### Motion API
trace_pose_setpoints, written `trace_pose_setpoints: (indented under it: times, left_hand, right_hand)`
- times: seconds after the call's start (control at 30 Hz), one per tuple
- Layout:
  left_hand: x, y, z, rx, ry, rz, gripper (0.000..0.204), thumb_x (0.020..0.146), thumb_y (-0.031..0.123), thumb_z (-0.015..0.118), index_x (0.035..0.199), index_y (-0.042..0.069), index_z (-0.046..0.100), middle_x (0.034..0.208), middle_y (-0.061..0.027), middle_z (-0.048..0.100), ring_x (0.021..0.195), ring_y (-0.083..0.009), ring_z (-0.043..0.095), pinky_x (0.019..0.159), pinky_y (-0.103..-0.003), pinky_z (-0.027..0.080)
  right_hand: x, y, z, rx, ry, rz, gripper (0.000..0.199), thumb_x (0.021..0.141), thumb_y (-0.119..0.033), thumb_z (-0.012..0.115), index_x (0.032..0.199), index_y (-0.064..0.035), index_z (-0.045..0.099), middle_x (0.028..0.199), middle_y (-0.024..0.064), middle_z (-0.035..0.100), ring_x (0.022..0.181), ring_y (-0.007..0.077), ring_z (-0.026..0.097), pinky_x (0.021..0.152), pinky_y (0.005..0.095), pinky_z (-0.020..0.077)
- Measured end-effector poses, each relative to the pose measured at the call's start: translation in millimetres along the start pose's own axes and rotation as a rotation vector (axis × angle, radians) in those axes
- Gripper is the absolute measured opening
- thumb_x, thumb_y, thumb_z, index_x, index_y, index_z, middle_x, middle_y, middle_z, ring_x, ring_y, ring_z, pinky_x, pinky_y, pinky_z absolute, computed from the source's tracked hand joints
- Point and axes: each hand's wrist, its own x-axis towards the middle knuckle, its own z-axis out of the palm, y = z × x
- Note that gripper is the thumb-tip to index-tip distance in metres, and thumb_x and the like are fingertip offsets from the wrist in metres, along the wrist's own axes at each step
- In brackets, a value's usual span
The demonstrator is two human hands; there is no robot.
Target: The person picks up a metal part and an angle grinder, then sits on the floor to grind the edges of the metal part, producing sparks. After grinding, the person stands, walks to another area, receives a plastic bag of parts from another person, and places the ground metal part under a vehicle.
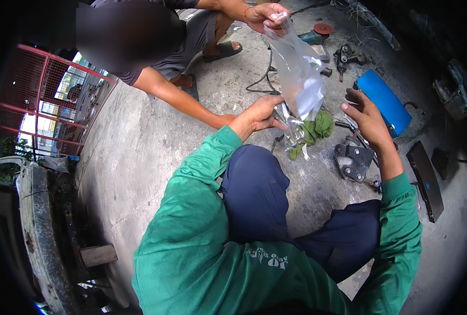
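Observation:
My left hand [262,113] is closed around a clear plastic packet [293,131] with shiny metallic pieces showing in it; the exact parts cannot be made out. Right above it hangs a larger clear plastic bag [295,68], held up by a co-worker's hand [267,17]. That person's other hand [224,121] is close to my left wrist. My right hand [369,115], its fingertips blackened, is raised with fingers apart and nothing in it. A green cloth [317,127] lies between my hands, beyond a dark metal bracket part [353,161].
An angle grinder [317,35] with a red disc and a dark metal part [344,56] lie farther off. A blue case [384,102] and a flat black case [425,181] are at the right. A worn vehicle panel [34,226] and wooden block [98,255] stand left on concrete.

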Motion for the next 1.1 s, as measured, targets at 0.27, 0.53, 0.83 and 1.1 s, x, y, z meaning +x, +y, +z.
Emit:
trace_pose_setpoints:
  times: [0.27,0.53,0.83,1.1]
  left_hand:
    - [4,19,4,-0.475,-0.33,0.038,0.045,0.109,0.033,0.048,0.133,-0.005,0.05,0.122,-0.0249,0.066,0.109,-0.0394,0.07,0.091,-0.057,0.062]
    - [-10,31,26,-0.274,-0.283,0.367,0.04,0.102,0.01,0.056,0.136,-0.011,0.047,0.13,-0.0232,0.062,0.118,-0.034,0.067,0.102,-0.047,0.059]
    - [1,4,-9,-0.134,-0.227,0.373,0.043,0.1,0.013,0.065,0.132,-0.012,0.05,0.122,-0.0193,0.066,0.109,-0.0279,0.071,0.092,-0.043,0.064]
    - [8,-3,-13,-0.144,-0.134,0.381,0.037,0.098,0.011,0.069,0.124,-0.012,0.056,0.113,-0.0162,0.07,0.096,-0.0218,0.073,0.082,-0.033,0.065]
  right_hand:
    - [-16,-4,38,0.08,-0.466,0.146,0.054,0.099,-0.018,0.067,0.142,0.0074,0.048,0.118,0.0188,0.067,0.102,0.025,0.071,0.086,0.0361,0.0584]
    - [0,12,27,0.562,-0.452,0.407,0.025,0.105,-0.021,0.057,0.117,0.0019,0.056,0.089,0.0096,0.066,0.069,0.0199,0.07,0.065,0.0323,0.0589]
    - [8,15,39,0.399,-0.241,0.377,0.042,0.108,-0.035,0.055,0.121,0.0051,0.057,0.097,0.0138,0.068,0.077,0.0204,0.072,0.068,0.0314,0.0606]
    - [20,17,49,0.555,-0.238,0.494,0.051,0.109,-0.042,0.05,0.116,0.0079,0.056,0.092,0.0177,0.067,0.07,0.0249,0.071,0.063,0.0363,0.0598]
